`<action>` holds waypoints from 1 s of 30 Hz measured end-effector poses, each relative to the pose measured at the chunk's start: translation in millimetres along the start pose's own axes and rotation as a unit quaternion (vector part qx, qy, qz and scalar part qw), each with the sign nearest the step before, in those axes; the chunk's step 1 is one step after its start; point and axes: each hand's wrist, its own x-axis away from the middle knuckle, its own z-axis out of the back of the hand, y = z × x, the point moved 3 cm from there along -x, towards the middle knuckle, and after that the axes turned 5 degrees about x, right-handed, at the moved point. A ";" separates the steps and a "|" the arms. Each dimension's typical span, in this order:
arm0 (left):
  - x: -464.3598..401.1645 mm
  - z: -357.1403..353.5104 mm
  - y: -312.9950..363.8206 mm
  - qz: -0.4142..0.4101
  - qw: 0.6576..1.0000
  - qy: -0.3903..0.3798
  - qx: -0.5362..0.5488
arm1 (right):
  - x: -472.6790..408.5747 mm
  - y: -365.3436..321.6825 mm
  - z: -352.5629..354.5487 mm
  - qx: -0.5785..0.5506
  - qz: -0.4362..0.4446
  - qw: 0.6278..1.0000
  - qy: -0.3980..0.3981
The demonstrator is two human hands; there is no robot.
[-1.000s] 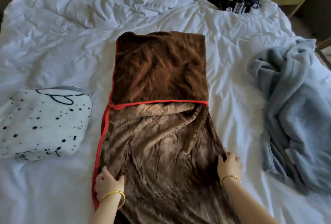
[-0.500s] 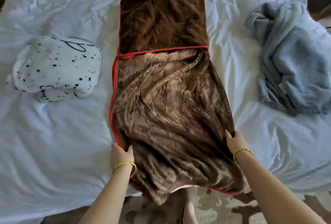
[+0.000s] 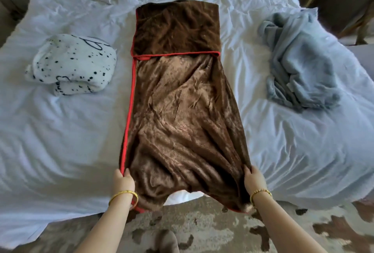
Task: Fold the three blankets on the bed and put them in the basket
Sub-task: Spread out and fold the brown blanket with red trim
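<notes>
Hands are gripping the brown blanket (image 3: 182, 99) at its near end: the left hand (image 3: 123, 181) is pinching the red-trimmed edge, the right hand (image 3: 254, 180) is clutching the opposite side. Beyond the grip, the blanket is lying lengthwise on the white bed (image 3: 60, 131), its far end folded over. Left of it is sitting the folded spotted blanket (image 3: 70, 64); right, the crumpled grey-blue blanket (image 3: 299, 66).

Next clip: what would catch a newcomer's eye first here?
The brown blanket with red trim runs down the middle of the white bed, its near end gripped by the left hand and right hand. A folded spotted blanket lies to its left, a crumpled blue-grey blanket to its right.
</notes>
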 end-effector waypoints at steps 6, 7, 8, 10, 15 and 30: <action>46.1 29.1 -29.0 0.006 0.999 -0.019 -0.033 | 38.6 45.8 32.2 -0.027 0.009 0.999 -0.032; 52.3 27.6 -36.2 0.011 0.998 -0.039 -0.043 | 42.9 51.2 31.9 -0.030 -0.006 0.998 -0.062; 58.9 25.2 -44.0 0.013 0.997 -0.055 -0.058 | 47.6 56.4 30.4 -0.037 -0.023 0.995 -0.094; 71.7 21.4 -61.0 0.016 0.994 -0.063 -0.087 | 57.6 70.7 25.2 -0.050 -0.054 0.986 -0.149; 86.9 20.1 -94.8 0.037 0.998 -0.028 -0.047 | 78.7 116.8 11.0 -0.103 -0.075 0.973 -0.195; 103.3 40.9 -146.0 -0.027 0.997 0.046 -0.051 | 141.6 164.2 -11.2 -0.228 -0.190 0.912 -0.282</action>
